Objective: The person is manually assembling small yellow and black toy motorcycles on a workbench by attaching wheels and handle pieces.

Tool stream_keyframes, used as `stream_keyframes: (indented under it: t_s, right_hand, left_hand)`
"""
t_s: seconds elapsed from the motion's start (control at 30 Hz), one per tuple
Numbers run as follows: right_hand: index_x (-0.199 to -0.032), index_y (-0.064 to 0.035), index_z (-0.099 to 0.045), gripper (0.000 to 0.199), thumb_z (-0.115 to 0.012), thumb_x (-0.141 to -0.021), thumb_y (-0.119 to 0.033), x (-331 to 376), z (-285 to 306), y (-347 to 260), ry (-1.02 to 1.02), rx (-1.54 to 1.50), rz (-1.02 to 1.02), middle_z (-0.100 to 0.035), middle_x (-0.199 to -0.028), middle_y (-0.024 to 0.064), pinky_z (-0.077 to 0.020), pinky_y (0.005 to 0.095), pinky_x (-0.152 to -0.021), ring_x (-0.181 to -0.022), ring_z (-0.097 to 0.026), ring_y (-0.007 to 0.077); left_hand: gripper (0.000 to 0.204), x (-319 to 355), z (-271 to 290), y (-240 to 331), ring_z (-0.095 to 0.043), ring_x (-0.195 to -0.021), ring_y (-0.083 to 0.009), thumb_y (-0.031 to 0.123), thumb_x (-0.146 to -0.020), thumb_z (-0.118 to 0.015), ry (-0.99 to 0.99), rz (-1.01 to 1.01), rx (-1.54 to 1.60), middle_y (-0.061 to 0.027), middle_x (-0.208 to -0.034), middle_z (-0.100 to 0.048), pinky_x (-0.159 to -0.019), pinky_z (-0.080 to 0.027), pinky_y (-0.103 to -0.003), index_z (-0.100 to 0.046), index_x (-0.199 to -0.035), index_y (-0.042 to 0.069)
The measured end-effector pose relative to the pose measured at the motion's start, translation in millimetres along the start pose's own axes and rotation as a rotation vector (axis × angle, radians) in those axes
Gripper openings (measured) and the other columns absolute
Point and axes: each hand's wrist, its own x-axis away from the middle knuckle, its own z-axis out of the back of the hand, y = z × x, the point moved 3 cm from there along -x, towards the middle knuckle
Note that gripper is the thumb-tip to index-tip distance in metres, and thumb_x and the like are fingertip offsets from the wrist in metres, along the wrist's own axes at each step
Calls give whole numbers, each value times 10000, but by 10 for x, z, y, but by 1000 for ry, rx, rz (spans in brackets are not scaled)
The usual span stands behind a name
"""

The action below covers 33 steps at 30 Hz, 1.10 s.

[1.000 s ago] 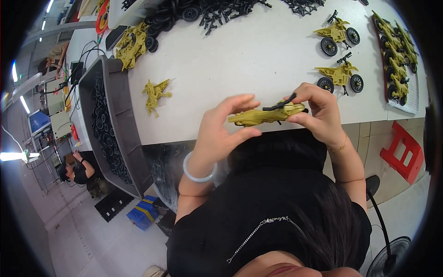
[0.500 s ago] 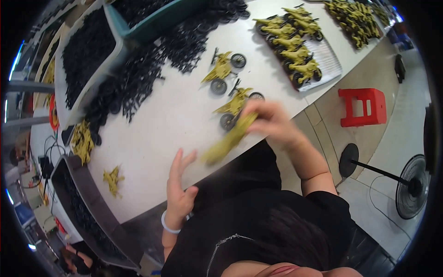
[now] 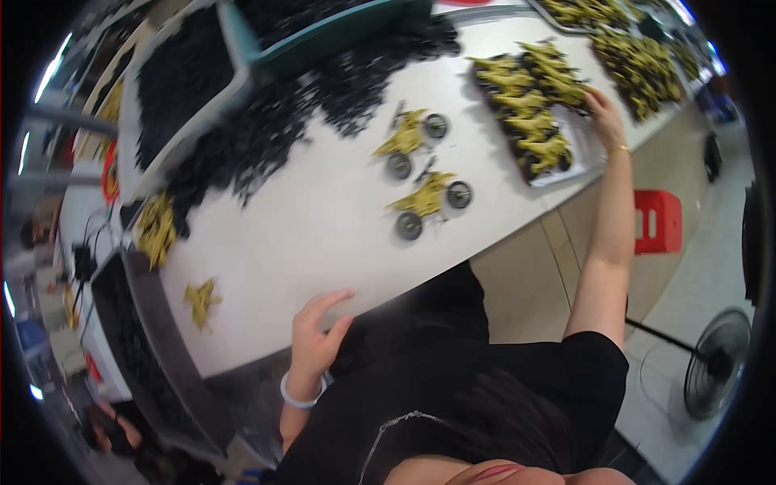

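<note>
My right hand (image 3: pixel 605 120) reaches out to the white tray (image 3: pixel 584 145) at the far right of the table. Its fingers are closed on the end of a yellow-green toy motorcycle (image 3: pixel 572 95), which lies beside rows of similar motorcycles (image 3: pixel 517 105). My left hand (image 3: pixel 315 335) hangs at the table's front edge, empty, fingers and thumb apart. Mid-table, two toy motorcycles (image 3: pixel 404 139) with black wheels lie one nearer than the other. A loose yellow-green body piece (image 3: pixel 202 301) rests at the left.
Black small parts (image 3: pixel 267 133) are heaped at the back, beside a grey bin (image 3: pixel 236 48) and a teal bin (image 3: pixel 339 40). A dark bin (image 3: pixel 153 323) stands left, near piled yellow-green pieces (image 3: pixel 156 230). On the floor at right are a red stool (image 3: pixel 667 222) and a fan (image 3: pixel 715 364).
My right hand has carried the toy motorcycle from the front of the table to the tray at the far right. My left hand has stayed near the front edge.
</note>
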Motion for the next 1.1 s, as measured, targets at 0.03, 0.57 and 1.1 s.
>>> stream_keyframes:
  t_s: [0.03, 0.57, 1.1]
  right_hand:
    - [-1218, 3, -581, 389, -610, -923, -249, -89, 102, 111, 48, 110, 62, -626, -1136, 42, -407, 246, -923, -1038, -554, 110]
    - [-1237, 3, -563, 307, -559, -942, -81, 1718, -1292, -922, 186, 20, 388, -598, -1188, 92, -434, 236, -907, -1069, -548, 127]
    - [-756, -75, -604, 122, -721, -737, -99, 2866, -2723, -1356, -43, 685, 616, -559, -687, 14, -388, 330, -680, -677, -518, 209]
  left_hand:
    - [269, -6, -24, -2, -626, -998, -287, 72, -803, -653, -1, -17, -12, -150, -1046, -664, -887, -467, -342, -647, -1063, 6]
    - [447, 416, 1792, -1213, -555, -1062, -353, -4, -773, -583, 826, 252, -951, -148, -1139, -589, -926, -429, -442, -564, -1213, 67]
    - [599, 152, 550, -827, -462, -1207, -320, 99, -663, -835, 734, 26, -162, -177, -1276, -458, -1015, -374, -474, -504, -1162, 71]
